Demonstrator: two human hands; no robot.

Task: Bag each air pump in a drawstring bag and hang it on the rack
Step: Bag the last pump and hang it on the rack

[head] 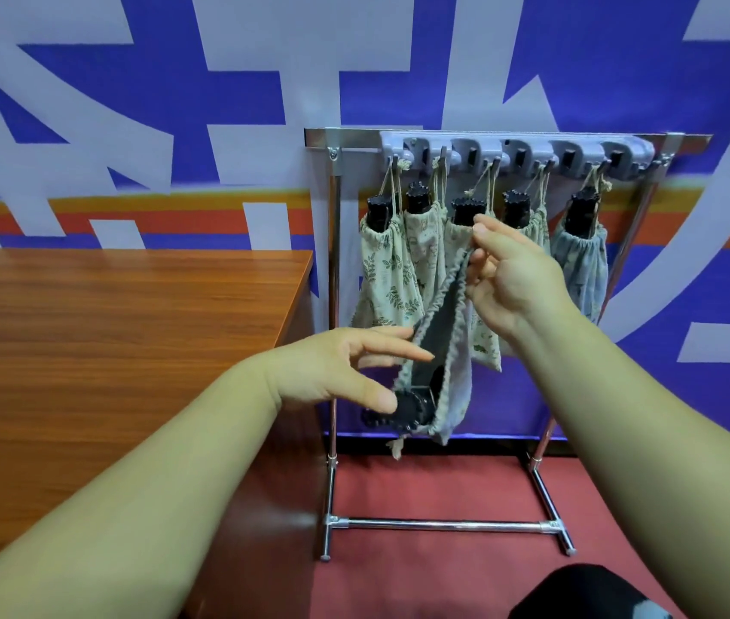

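The right hand [506, 279] pinches the drawstring bag [456, 373]. The left hand [336, 368] touches it, fingers straight. A wooden table [108, 328] stands on red floor [434, 484].

Five bagged pumps [378, 212] on rack [443, 524]; sixth bag [459, 382] open.
Four leaf-print bags [387, 270] and one pale blue bag [581, 261] hang by drawstrings from the hooks, black ribbed pump tops protruding from cinched necks. The sixth bag slants in front, mouth stretched wide; a black pump [407, 411] lies at its lower end, cap outside.
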